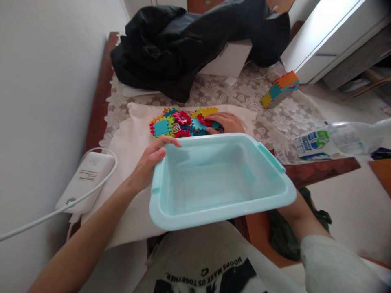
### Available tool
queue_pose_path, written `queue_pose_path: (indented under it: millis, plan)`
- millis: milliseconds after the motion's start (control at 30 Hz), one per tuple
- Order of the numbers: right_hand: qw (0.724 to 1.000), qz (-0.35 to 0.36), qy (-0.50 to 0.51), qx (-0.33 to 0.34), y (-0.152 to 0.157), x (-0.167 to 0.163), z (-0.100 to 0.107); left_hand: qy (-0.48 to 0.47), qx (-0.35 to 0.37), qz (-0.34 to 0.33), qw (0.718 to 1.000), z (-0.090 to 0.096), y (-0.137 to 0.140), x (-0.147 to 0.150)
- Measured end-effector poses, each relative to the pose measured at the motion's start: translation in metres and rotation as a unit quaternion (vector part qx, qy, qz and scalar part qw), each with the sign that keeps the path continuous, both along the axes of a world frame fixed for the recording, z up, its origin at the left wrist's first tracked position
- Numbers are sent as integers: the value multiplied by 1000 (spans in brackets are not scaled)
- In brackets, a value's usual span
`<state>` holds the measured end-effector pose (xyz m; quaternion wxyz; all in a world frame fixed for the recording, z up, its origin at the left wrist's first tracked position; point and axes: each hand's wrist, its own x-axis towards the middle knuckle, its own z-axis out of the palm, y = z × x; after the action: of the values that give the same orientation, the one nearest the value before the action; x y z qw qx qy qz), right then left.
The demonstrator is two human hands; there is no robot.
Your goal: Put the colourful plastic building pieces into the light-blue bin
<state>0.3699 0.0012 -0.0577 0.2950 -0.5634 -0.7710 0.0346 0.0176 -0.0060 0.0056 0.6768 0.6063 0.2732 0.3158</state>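
So your tub (210, 179) is pale mint blue, kinda rectangular with rounded corners, a wide rolled rim and a chunky grip on each short side. You've got it right in front of your chest, between you and the blocks, with the open top facing up toward you so the flat, slightly shiny bottom shows. Can't tell if anything's propping it up underneath. Your left hand (152, 158) is closed around the far left corner, thumb and fingers pinching the rim. Your right arm runs behind the tub, and your right hand (226, 121) lies over the right end of the blocks (181, 122), fingers a bit spread and curled; the rim hides part of it, so no clue whether it's actually gripping a piece. Those blocks are a bright jumble: red, yellow, lime, teal and dark blue, toothed edges, a few with little window grids, all heaped on the white cloth (122, 156). Off to the right there's a built block box (280, 89).
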Motion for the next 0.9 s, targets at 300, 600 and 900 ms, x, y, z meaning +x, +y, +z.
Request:
queue_pose_path:
  millis: [300,600,900]
  plan:
    - [991,-73,70,84,1,-2,0,-8,56,-12,998,-9,-2,-2]
    - [957,-73,239,147,0,0,10,-35,88,-35,995,-11,-4,-2]
    - [918,-92,371,101,3,3,14,-21,62,-26,997,-11,-2,-3]
